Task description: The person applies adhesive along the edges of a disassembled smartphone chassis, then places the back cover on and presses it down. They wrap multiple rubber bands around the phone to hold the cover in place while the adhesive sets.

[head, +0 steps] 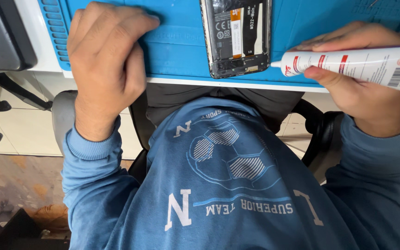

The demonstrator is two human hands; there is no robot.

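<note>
An opened phone [236,37] with its back cover off lies on a blue work mat [177,46] at the desk's front edge, its black battery and boards showing. My right hand [362,78] grips a white glue tube [348,65] held level, its nozzle tip touching the phone's lower right corner. My left hand [105,65] rests on the mat to the left of the phone, fingers curled loosely, holding nothing.
The white desk edge [265,85] runs under the mat. A dark device [3,34] sits at the far left. Below are my blue sweatshirt [228,185], a black chair's armrests [320,134] and a tiled floor [19,134].
</note>
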